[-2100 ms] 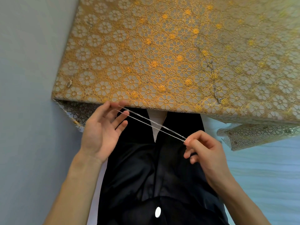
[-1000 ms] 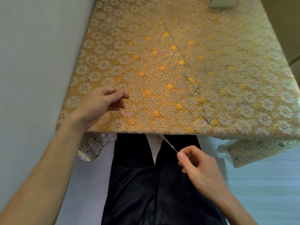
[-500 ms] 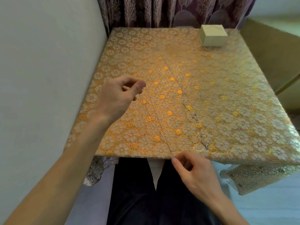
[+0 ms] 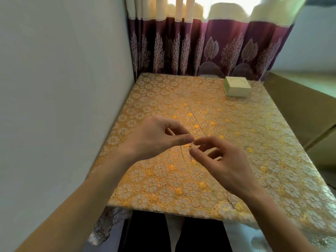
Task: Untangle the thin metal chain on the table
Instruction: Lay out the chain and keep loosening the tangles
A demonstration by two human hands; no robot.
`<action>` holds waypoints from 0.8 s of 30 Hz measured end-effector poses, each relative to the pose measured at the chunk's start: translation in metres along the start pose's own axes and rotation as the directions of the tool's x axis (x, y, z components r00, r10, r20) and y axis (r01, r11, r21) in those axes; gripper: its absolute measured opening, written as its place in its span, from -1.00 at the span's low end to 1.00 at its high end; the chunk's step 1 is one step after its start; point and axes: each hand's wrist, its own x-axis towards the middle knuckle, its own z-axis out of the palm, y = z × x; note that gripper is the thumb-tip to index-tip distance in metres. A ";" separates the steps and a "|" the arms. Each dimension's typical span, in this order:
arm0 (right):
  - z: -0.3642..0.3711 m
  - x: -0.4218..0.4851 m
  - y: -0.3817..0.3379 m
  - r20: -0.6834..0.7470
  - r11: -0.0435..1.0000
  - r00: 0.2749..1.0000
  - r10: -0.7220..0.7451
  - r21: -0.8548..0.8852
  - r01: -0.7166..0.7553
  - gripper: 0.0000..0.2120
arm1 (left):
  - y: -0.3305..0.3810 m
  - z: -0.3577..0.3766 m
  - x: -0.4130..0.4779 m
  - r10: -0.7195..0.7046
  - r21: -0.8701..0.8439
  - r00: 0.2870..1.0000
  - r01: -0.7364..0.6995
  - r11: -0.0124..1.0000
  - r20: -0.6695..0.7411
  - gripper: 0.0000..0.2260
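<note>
- Left hand [image 4: 156, 140] and right hand [image 4: 223, 164] meet above gold floral tabletop [image 4: 272, 142], each grip pinching thin silver metal chain [image 4: 190, 146].
- Pale square box [image 4: 236, 86] sits at one o'clock.

Table [image 4: 183, 208] under a gold flower-patterned tablecloth [image 4: 272, 142]

The cloth covers the whole top and hangs over the near edge below both wrists. Well beyond the right hand [image 4: 223, 164], toward the far right corner, sits a small pale square box [image 4: 236, 86]. Near the front edge, just left of the right forearm, a short stretch of thin chain [image 4: 233, 204] lies on the cloth. The left hand [image 4: 156, 137] hovers above the cloth's left half.
</note>
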 end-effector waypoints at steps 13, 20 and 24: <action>-0.025 0.040 -0.026 0.072 0.985 0.997 -0.041 -0.162 0.053 -0.70 | 0.018 -0.032 0.025 0.065 -0.051 0.998 -0.065 0.997 -0.008 -0.87; -0.033 0.053 -0.036 0.083 0.993 0.990 -0.115 0.042 0.112 -0.80 | 0.026 -0.038 0.034 0.070 -0.062 0.997 -0.070 0.996 0.008 -0.80; -0.033 0.058 -0.036 0.088 0.993 0.992 -0.087 0.086 0.079 -0.70 | 0.027 -0.036 0.037 0.069 -0.102 0.998 -0.070 0.992 -0.015 -0.72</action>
